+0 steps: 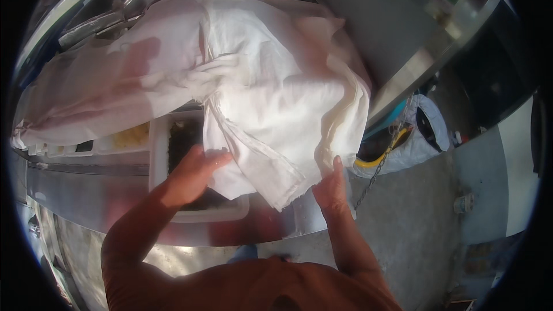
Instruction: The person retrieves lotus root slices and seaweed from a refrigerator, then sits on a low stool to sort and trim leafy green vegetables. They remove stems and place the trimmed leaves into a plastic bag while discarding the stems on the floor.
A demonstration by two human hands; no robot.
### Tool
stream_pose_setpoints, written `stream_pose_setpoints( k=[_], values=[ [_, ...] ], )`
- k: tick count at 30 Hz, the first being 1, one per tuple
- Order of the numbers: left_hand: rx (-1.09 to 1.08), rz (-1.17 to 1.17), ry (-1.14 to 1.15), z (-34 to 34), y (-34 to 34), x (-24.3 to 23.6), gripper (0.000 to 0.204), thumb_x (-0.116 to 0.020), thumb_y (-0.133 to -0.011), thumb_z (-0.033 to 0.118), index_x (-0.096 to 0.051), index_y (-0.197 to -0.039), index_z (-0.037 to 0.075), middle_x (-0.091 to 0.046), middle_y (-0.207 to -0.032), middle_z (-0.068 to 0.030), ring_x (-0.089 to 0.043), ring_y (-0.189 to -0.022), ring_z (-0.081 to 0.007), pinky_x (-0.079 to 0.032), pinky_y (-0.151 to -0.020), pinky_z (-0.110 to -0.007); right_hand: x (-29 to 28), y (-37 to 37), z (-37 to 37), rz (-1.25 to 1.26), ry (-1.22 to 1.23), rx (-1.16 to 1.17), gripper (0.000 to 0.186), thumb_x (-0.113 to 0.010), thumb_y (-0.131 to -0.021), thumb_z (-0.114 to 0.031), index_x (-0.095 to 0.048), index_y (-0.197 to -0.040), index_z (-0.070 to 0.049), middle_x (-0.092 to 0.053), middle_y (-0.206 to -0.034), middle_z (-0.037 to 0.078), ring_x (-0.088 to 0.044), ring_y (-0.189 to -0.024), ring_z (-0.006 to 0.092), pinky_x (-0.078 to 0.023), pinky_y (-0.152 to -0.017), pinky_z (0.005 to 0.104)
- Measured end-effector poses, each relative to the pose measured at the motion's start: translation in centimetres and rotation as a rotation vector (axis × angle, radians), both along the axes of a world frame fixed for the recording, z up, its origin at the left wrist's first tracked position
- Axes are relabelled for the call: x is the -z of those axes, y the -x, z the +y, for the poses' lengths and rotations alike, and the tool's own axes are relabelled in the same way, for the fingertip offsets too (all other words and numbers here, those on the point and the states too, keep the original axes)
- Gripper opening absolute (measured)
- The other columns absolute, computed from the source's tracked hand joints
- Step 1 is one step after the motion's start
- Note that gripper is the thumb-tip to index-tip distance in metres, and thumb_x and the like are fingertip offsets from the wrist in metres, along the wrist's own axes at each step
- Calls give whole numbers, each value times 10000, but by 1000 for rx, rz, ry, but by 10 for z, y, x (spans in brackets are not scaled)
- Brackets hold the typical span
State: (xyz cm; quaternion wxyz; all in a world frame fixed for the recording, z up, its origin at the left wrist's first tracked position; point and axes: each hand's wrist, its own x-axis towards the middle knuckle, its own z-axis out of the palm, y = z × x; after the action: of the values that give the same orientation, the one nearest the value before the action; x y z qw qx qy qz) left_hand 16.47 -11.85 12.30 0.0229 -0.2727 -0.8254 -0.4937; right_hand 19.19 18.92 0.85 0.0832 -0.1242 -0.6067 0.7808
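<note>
A large white cloth (276,103) drapes over the counter before me, creased and bunched near its middle. My left hand (190,177) grips its near left edge, thumb on top and the other fingers partly hidden. At the near right edge, my right hand (332,190) holds the cloth with its thumb pointing up; folds hide its other fingers. Between the hands a loose corner hangs down. Below the cloth, beside my left hand, is a white plastic tub (230,214) with dark contents, partly covered.
Small containers, one with yellowish food (131,136), line the counter (86,181) at left. Metal panels (368,23) rise at the back right. Beyond the right edge are a hanging chain (380,167), a white bag (429,121) and the concrete floor (403,213).
</note>
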Motion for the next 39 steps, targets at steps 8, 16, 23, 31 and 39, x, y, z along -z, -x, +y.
stream_pose_setpoints(
  k=[8,16,23,31,39],
  values=[
    [63,-688,-752,4,20,-14,323,-468,-910,286,-541,-1109,43,-593,-1022,-45,-560,-908,-152,-428,-789,-273,-133,26,6,408,-23,189,444,-444,-894,-347,-470,-1164,4,-571,-1054,135,-586,-922,245,-484,-807,368],
    [69,-747,-1094,31,21,-46,509,-418,-908,405,-417,-1262,41,-536,-1177,-144,-532,-1071,-231,-460,-764,-313,-181,99,-16,243,-388,-59,393,-595,-835,-232,-514,-1154,-18,-611,-982,133,-604,-805,221,-489,-714,338],
    [-281,586,503,51,53,-45,415,-620,-789,306,-548,-1147,108,-465,-1256,-107,-365,-1197,-321,-276,-978,-433,-153,113,29,674,-1562,57,246,-616,-790,-118,-614,-1014,-15,-627,-1005,92,-569,-953,211,-423,-856,313],
    [-519,578,235,62,8,-30,280,-677,-719,85,-606,-986,45,-594,-1014,-103,-531,-977,-288,-405,-832,-361,-118,-9,78,486,-700,-168,276,-596,-834,-72,-571,-1102,-13,-611,-1045,79,-569,-935,147,-451,-841,278],
    [-758,351,678,46,-128,100,455,-759,-560,328,-593,-917,101,-595,-917,-36,-531,-947,-226,-279,-948,-461,38,-198,247,-131,-523,-129,278,-579,-804,-13,-554,-1073,48,-611,-927,97,-591,-842,158,-509,-719,292]
  ],
)
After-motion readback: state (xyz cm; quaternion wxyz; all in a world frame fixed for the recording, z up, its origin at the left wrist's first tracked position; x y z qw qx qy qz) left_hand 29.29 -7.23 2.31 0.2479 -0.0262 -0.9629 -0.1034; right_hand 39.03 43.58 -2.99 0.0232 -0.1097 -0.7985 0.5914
